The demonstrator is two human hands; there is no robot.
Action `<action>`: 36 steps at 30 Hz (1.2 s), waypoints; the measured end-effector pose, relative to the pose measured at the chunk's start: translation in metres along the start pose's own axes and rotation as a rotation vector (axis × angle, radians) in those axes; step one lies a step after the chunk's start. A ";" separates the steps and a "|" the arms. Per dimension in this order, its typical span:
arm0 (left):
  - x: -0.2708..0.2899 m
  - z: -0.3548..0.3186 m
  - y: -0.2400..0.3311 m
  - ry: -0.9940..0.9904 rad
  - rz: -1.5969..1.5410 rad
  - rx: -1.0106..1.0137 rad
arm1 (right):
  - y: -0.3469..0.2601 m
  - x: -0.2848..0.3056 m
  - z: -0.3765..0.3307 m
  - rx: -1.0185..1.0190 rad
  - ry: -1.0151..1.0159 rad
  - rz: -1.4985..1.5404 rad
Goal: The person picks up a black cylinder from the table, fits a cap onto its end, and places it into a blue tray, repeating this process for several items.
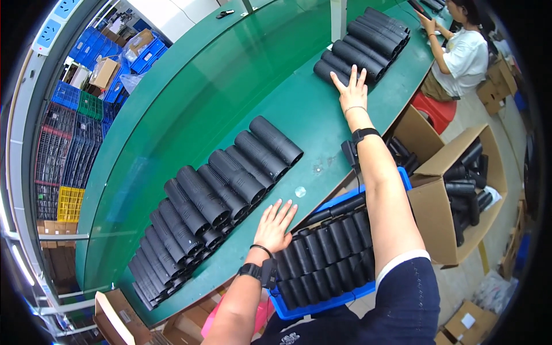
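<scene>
On the green surface (pixel 241 86), black ribbed tubes (pixel 218 190) are lying in rows; the left hand (pixel 275 225) is resting flat and empty beside them, while the right hand (pixel 352 89), fingers spread, is touching the far tubes (pixel 362 43), likely straightening them.

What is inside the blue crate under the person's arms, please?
The blue crate holds black ribbed tubes packed in rows. The right arm covers its far corner, so the contents there cannot be seen.

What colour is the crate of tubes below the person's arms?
Blue: the crate shows in the head view, packed with black tubes.
</scene>
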State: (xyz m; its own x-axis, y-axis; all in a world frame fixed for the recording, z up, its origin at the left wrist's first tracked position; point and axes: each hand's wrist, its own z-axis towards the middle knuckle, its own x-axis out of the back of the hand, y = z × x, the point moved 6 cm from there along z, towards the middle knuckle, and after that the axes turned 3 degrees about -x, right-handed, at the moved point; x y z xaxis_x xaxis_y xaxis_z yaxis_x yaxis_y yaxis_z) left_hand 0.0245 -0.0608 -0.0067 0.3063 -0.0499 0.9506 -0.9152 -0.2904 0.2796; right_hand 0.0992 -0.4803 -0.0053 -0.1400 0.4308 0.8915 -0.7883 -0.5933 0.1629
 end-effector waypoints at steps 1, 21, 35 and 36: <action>0.000 0.000 -0.001 -0.004 -0.002 0.003 | 0.000 -0.001 0.001 -0.009 -0.108 0.029; -0.007 0.003 -0.004 0.018 0.020 -0.005 | 0.039 -0.037 0.047 -0.013 0.025 -0.052; -0.008 0.004 -0.005 -0.012 0.042 0.000 | 0.068 -0.059 0.080 -0.022 0.014 -0.118; -0.008 0.004 -0.005 -0.017 0.042 0.001 | 0.070 -0.061 0.082 -0.022 0.017 -0.118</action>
State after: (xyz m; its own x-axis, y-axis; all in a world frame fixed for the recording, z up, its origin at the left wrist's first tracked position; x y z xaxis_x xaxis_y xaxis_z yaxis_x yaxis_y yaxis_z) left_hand 0.0276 -0.0630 -0.0165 0.2715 -0.0781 0.9593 -0.9271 -0.2890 0.2388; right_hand 0.1016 -0.6046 -0.0136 -0.0556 0.5083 0.8594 -0.8126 -0.5231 0.2568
